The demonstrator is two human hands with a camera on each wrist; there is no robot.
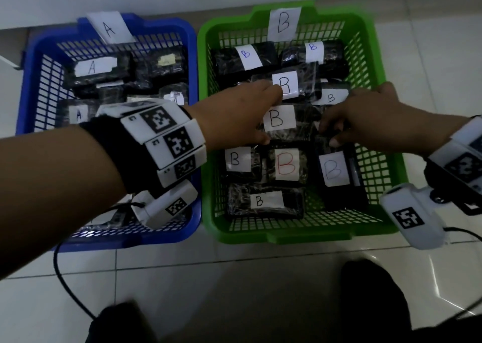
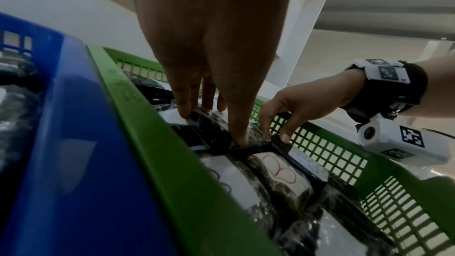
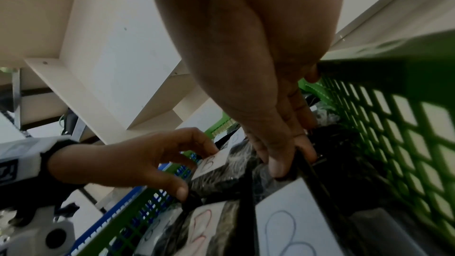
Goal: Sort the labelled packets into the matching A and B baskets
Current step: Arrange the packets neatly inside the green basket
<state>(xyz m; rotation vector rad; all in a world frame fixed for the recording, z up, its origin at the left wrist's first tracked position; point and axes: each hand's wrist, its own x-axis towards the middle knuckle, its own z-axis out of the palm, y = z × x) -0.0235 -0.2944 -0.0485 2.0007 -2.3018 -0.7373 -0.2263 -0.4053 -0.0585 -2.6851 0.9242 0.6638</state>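
From the head view the whole layout can be seen: a blue basket (image 1: 34, 87) tagged A on the left with A packets in it, and a green basket (image 1: 386, 181) tagged B on the right, packed with black packets carrying B labels. That overview is lost in the wrist views, but finger contact is shown much better there.

The centre B packet (image 1: 280, 119) lies in the middle of the green basket, and both hands are on it. In the left wrist view, the left hand (image 2: 209, 77) is seen with fingers reaching down, thumb on the near edge and fingertips on the far side, so the packet is pinched by it.

In the right wrist view, the right hand (image 3: 275, 133) is curled downward, thumb and fingertips closed on the dark edge where that packet meets the neighbouring packet (image 3: 293, 219) with a big B. Exactly which of the two is gripped can't be told.
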